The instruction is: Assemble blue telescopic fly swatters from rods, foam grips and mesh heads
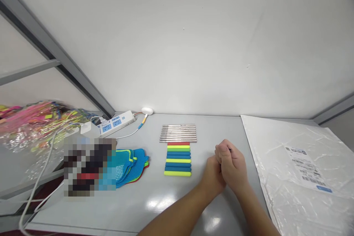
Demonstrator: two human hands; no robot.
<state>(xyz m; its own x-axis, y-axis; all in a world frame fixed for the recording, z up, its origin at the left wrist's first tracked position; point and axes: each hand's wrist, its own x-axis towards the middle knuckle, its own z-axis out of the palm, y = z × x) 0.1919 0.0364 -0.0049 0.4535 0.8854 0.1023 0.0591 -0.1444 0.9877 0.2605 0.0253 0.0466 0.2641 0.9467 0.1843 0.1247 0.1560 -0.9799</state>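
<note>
Upper limbs of the person, seen from above, both forearms bare and entering from the lower edge. The left forearm point(177, 212) slants upward to the right; the right forearm point(256, 204), more steeply inclined, leans upward to the left, so that the two converge. The left hand point(213, 175) and the right hand point(234, 164) meet and touch at the apex, the right overlapping the left. Right hand: closed into a fist, the fingers curled inward, the thumb uppermost. Left hand: back and wrist visible, the fingers largely hidden by the right.
</note>
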